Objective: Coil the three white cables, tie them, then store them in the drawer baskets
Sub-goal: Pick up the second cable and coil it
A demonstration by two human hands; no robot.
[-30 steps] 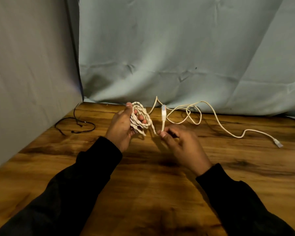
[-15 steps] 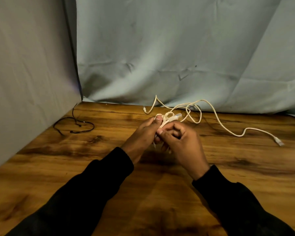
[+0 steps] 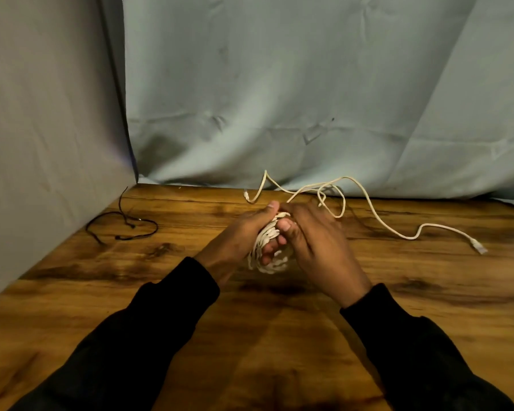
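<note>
Hands now pressed together around the white bundle; a second ago apart, with the cable end pinched upright. Bundle now lower, nearer the table.

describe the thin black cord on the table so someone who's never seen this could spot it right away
Start where the grey wall panel meets the wooden table on the left. The thin black cord lies loosely looped there, untouched. It is the only dark one; the others are white.

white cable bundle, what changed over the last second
The right hand came in from holding the plug end apart and now closes on the coiled bundle beside the left hand, which keeps gripping it. The loose white cable and black cord lie unmoved on the table.
</note>
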